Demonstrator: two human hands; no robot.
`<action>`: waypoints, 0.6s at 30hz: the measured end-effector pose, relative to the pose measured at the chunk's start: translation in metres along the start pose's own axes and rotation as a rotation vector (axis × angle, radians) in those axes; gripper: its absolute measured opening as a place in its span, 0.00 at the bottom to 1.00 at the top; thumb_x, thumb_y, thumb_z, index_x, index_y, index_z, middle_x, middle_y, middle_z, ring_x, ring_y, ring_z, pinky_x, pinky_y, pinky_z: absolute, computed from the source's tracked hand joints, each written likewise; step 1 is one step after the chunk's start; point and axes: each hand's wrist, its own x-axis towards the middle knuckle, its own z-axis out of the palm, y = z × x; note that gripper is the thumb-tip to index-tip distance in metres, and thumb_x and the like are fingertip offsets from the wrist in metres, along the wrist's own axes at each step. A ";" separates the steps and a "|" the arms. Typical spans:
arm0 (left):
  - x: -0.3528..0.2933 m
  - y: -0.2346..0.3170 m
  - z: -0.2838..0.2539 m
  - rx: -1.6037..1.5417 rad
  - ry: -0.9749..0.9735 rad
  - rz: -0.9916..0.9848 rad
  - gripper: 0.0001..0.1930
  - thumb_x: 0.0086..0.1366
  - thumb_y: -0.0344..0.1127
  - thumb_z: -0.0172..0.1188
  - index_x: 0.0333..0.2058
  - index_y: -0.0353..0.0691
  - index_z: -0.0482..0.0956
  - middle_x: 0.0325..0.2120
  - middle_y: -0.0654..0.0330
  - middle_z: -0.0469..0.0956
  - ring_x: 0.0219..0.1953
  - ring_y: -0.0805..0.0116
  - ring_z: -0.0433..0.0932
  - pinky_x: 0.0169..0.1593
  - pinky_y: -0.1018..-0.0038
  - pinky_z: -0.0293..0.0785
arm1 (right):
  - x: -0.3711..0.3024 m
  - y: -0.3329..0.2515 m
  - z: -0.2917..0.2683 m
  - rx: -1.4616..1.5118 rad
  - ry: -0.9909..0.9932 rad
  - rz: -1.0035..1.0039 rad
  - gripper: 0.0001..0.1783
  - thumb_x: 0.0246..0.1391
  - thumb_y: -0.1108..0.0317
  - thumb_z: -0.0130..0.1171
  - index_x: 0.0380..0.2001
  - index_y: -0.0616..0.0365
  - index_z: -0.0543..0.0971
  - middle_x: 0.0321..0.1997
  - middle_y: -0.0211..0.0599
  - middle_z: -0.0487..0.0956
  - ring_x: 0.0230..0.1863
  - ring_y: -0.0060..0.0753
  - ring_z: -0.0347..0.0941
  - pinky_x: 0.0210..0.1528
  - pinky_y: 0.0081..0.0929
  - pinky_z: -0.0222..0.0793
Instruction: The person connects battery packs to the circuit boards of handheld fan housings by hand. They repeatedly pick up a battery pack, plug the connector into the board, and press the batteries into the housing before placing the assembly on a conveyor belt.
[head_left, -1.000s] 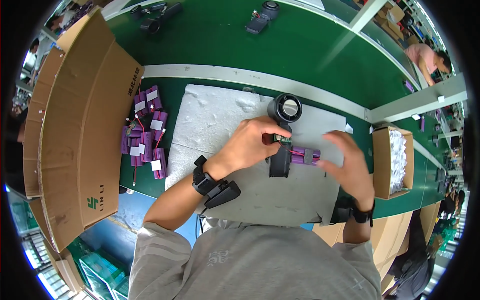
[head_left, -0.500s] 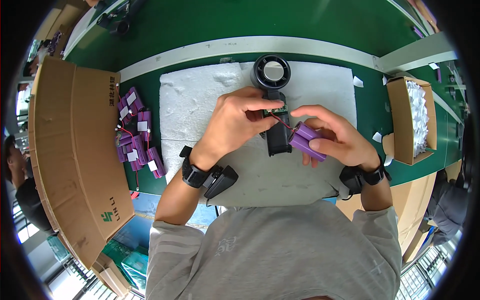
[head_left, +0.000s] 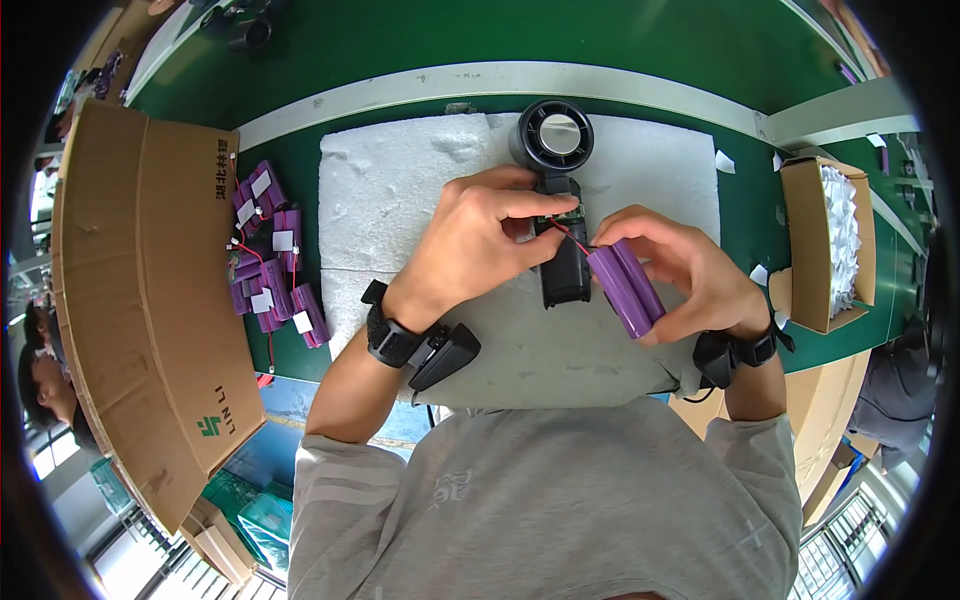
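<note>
Compared with half a second ago, the purple battery pack (head_left: 625, 290) stands more steeply: the right fingers (head_left: 640, 222) now hold it near its two ends, where the thumb earlier lay across its face. Red wires (head_left: 572, 237) run from its upper end toward the left fingers (head_left: 525, 205), which stay narrowly parted at the green circuit board (head_left: 574, 213) of the black fan (head_left: 567, 275); whether they grip anything cannot be told.
</note>
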 end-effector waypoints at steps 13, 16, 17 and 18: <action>0.003 0.007 -0.007 0.049 -0.084 -0.100 0.13 0.49 0.27 0.64 0.36 0.41 0.86 0.21 0.53 0.77 0.20 0.62 0.77 0.25 0.71 0.72 | 0.013 0.005 0.035 -0.629 0.147 -0.193 0.39 0.28 0.73 0.73 0.51 0.58 0.72 0.50 0.37 0.74 0.49 0.39 0.71 0.50 0.33 0.70; 0.004 0.005 -0.004 0.020 -0.070 -0.076 0.13 0.49 0.27 0.64 0.36 0.40 0.86 0.22 0.52 0.78 0.20 0.61 0.78 0.25 0.71 0.72 | 0.013 0.010 0.038 -0.794 0.189 -0.357 0.38 0.29 0.75 0.72 0.51 0.58 0.72 0.49 0.41 0.74 0.47 0.43 0.71 0.49 0.36 0.71; 0.004 0.006 -0.004 0.019 -0.071 -0.077 0.13 0.49 0.27 0.64 0.36 0.40 0.86 0.22 0.52 0.78 0.20 0.61 0.78 0.25 0.71 0.72 | 0.014 0.011 0.040 -0.793 0.189 -0.356 0.38 0.29 0.75 0.72 0.51 0.58 0.72 0.49 0.41 0.74 0.47 0.43 0.71 0.49 0.36 0.71; 0.005 0.008 -0.006 0.025 -0.083 -0.102 0.13 0.49 0.27 0.64 0.36 0.40 0.86 0.22 0.52 0.78 0.21 0.61 0.78 0.26 0.72 0.73 | 0.015 0.012 0.042 -0.820 0.206 -0.364 0.38 0.29 0.75 0.72 0.51 0.58 0.72 0.49 0.42 0.75 0.47 0.45 0.71 0.49 0.36 0.71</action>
